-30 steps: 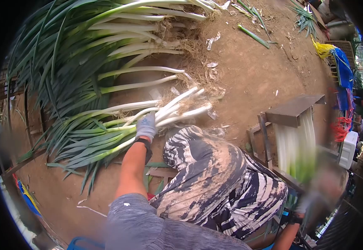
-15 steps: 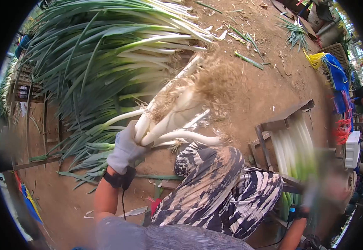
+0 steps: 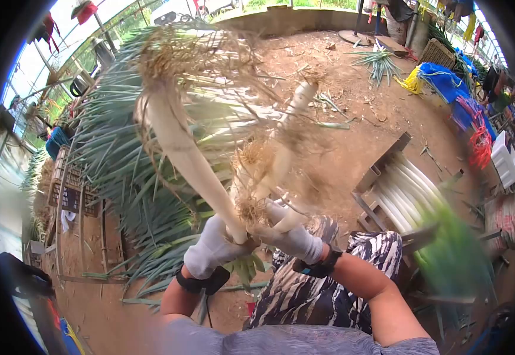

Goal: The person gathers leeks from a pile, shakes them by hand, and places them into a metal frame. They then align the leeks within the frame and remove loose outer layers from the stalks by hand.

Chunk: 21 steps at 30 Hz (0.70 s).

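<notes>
Both hands wear pale gloves and meet in front of the knees. My left hand (image 3: 213,245) is wrapped round the white stalks of several leeks (image 3: 180,145), whose brown roots point up and away, partly blurred. Close beside it, my right hand (image 3: 287,234) is closed round stalks of the same bunch near another root tuft (image 3: 251,207). Green leaves hang below the hands. Behind the bunch lies a large pile of leeks (image 3: 133,160), leaves to the left.
On the right, a metal rack (image 3: 381,165) bears a row of trimmed leeks (image 3: 411,189). Beyond are a blue sheet (image 3: 444,83), red strings (image 3: 481,142) and a white container (image 3: 504,161). A crate (image 3: 71,192) stands at the left.
My right hand has come from the rack to the bunch beside my left hand. The held leeks now spread upward and left. The view has tilted up, showing more background.
</notes>
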Motion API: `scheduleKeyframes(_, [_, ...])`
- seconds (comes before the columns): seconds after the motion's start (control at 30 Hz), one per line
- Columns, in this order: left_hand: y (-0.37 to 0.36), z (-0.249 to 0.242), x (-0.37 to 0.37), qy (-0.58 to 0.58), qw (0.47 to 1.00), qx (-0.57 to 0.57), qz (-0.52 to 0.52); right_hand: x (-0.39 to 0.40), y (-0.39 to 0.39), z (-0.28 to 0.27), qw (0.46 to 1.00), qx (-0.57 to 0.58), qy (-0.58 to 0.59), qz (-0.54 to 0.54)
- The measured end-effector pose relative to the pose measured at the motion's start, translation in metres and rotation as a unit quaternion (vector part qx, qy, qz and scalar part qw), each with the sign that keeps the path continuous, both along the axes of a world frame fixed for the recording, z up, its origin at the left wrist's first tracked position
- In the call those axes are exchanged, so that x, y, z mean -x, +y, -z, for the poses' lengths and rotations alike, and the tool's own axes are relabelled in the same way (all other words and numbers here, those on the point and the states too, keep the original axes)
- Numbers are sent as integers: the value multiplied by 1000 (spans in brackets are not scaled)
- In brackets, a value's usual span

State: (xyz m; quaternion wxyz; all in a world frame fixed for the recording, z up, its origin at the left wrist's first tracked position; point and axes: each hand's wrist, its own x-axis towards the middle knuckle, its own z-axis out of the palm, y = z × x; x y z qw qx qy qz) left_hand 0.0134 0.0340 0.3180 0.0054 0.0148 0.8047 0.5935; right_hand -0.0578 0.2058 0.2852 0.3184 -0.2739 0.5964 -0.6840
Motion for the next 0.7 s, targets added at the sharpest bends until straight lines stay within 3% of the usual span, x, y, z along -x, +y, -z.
scheduleKeyframes(0.1, [-1, -1, 5, 54, 997, 38, 27, -7, 0, -32, 982, -94, 155, 54])
scheduleKeyframes(0.13, [9, -11, 5, 59, 997, 39, 13, -11, 1, -27, 993, 5, 90, 73])
scheduleKeyframes(0.23, [29, -26, 11, 69, 995, 67, 26, -15, 13, -22, 992, 105, -11, 74])
scheduleKeyframes(0.37, [47, -8, 12, 163, 984, 50, 57, -28, 25, -24, 972, 149, -33, 178])
scheduleKeyframes(0.43, [58, 4, 2, 219, 975, 26, 22, -28, 27, -25, 962, 148, -4, 229])
scheduleKeyframes(0.6, [64, -11, -18, 41, 998, 54, 5, -30, 40, -47, 926, 175, 96, 320])
scheduleKeyframes(0.7, [68, 18, -15, 211, 976, 10, 48, -18, 45, -69, 918, 212, 103, 320])
